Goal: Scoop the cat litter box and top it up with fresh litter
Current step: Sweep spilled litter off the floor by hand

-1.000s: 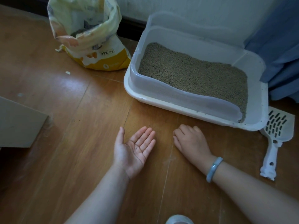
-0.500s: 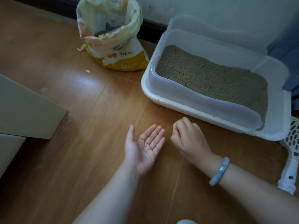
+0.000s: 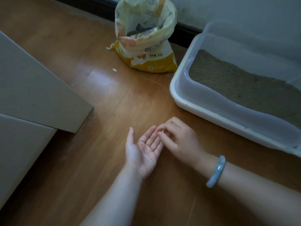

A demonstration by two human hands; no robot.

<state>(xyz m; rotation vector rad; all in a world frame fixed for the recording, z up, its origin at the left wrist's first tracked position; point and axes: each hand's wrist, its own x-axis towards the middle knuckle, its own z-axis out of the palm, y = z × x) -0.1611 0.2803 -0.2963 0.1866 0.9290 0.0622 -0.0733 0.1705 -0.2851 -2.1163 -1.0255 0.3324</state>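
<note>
Lighting dim and flat throughout; colours muted, fine detail soft. One pale sheen on the wooden floor (image 3: pixel 104 80), left of centre, marks the glare; the source lies out of frame. Deep shadow fills the lower left under the beige cabinet (image 3: pixel 32 88). Left hand (image 3: pixel 143 149) and right hand (image 3: pixel 180 141) show slight motion smear. Litter box (image 3: pixel 203 111) rim bows toward the right edge.

Litter box (image 3: pixel 180 97) white, translucent grey rim; litter (image 3: pixel 241 85) grey-brown, speckled. Bag (image 3: pixel 146 46) cream above yellow base, printed. Floor (image 3: pixel 97 160) orange-brown wood grain. Bangle (image 3: pixel 216 172) pale blue-grey.
</note>
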